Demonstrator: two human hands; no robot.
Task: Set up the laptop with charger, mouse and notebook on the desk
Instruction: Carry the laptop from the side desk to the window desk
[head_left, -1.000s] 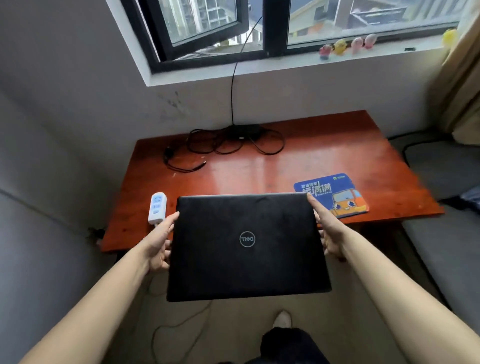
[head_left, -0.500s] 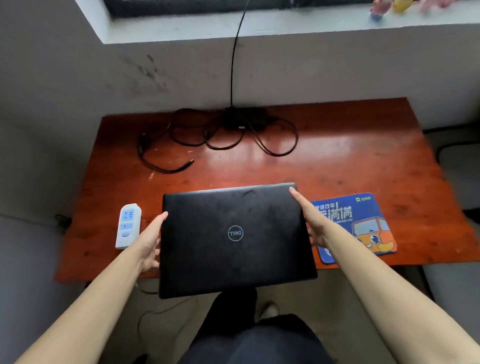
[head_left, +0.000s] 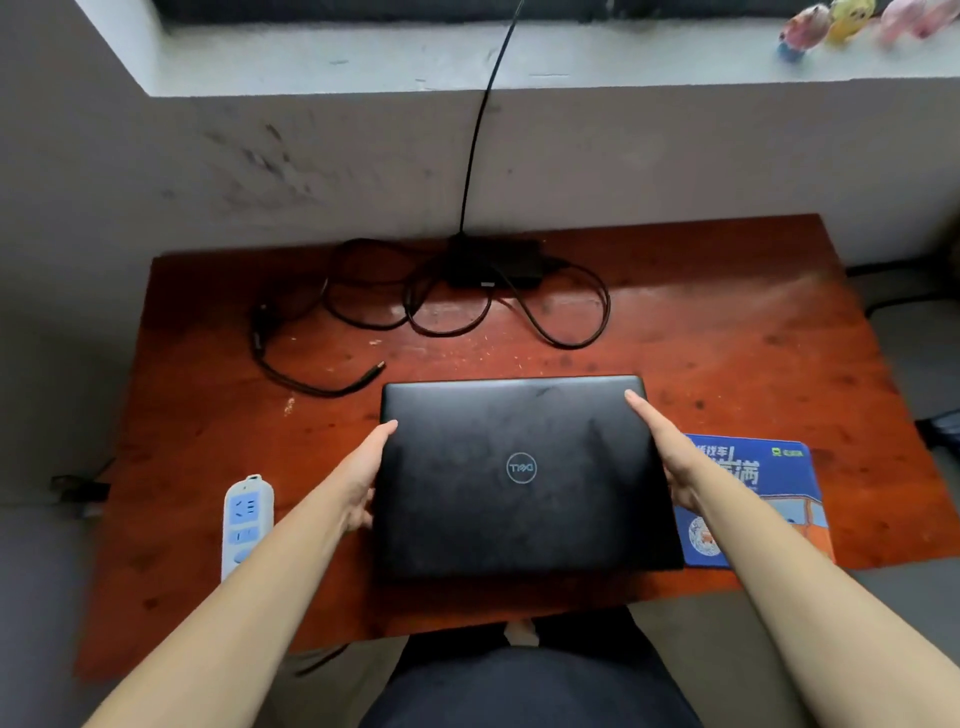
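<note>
Power strip: lying at the desk's left front, handy for plugging in.
Left hand: gripping the laptop's left edge, keeping it level.
Laptop: sitting shut at front centre — touching the desk or not, I can't tell.
Right hand: clamping its right edge, beside the mouse pad.

- A white and blue power strip lies on the left.
- A blue mouse pad with an orange car lies on the right.
- Small blurry toys stand on the sill, top right.
- The grey wall has dark marks.
</note>
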